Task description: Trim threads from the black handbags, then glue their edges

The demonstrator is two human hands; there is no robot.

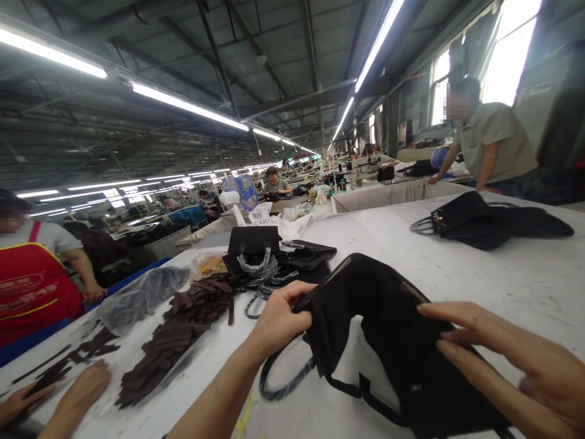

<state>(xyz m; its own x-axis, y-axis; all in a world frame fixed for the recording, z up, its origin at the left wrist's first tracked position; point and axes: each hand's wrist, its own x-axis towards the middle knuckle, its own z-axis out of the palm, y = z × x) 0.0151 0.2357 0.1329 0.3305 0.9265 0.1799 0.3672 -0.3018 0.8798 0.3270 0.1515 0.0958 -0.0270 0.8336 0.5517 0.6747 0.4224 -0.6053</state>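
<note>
A black handbag piece [388,311], bent into an arch, stands over the white tabletop in front of me. My left hand [287,314] pinches its left edge between thumb and fingers. A plastic-wrapped handle [287,390] loops out below that hand. On the right, my right hand [512,360] lies against the black panel with its fingers stretched out and slightly apart. A thin black strap [351,390] runs across the opening at the bottom. Whether the right thumb grips the panel's edge is not clear.
Dark brown strips [178,335] lie heaped on plastic at the left, with more black bags [253,241] behind them. Another black bag [484,219] lies at the back right. A co-worker's hands [82,390] rest at the lower left. Other people stand around the white table [356,235].
</note>
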